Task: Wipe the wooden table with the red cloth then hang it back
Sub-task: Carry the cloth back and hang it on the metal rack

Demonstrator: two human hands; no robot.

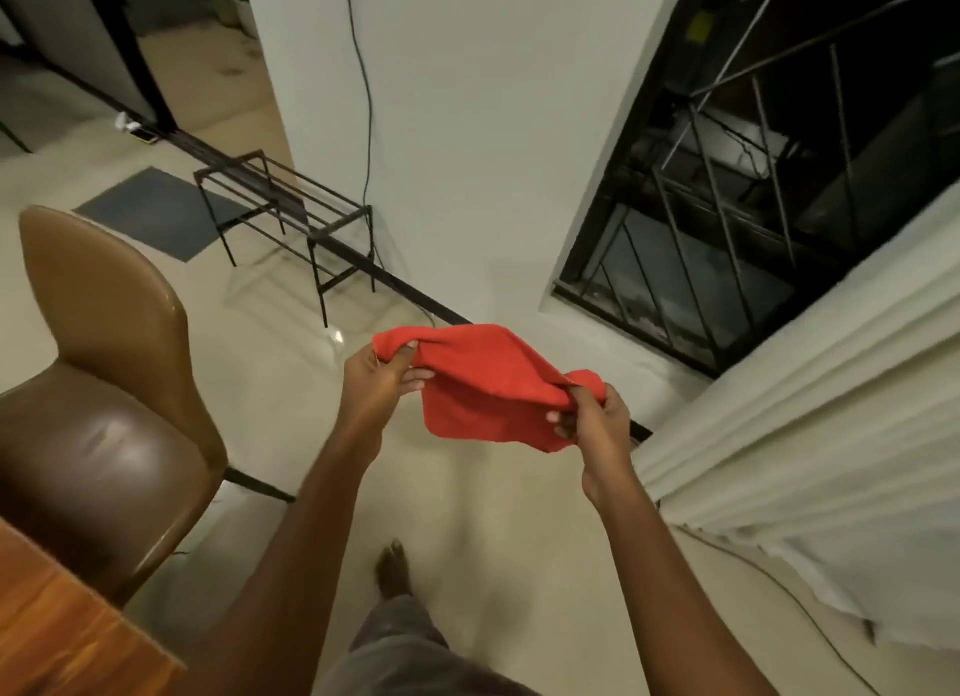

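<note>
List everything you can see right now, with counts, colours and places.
cloth: one, red, centre, between both hands
table: one, wooden, corner at lower left
chair: one, brown, left, beside table
rack: one, black, by the wall, upper left
mat: one, grey, floor left of rack
cables: two, dark, down the wall; on floor lower right
window: one, black grille, right
curtain: one, white, far right
foot: one, bottom centre
left hand: one, pinches cloth's left end
right hand: one, pinches cloth's right end
</note>
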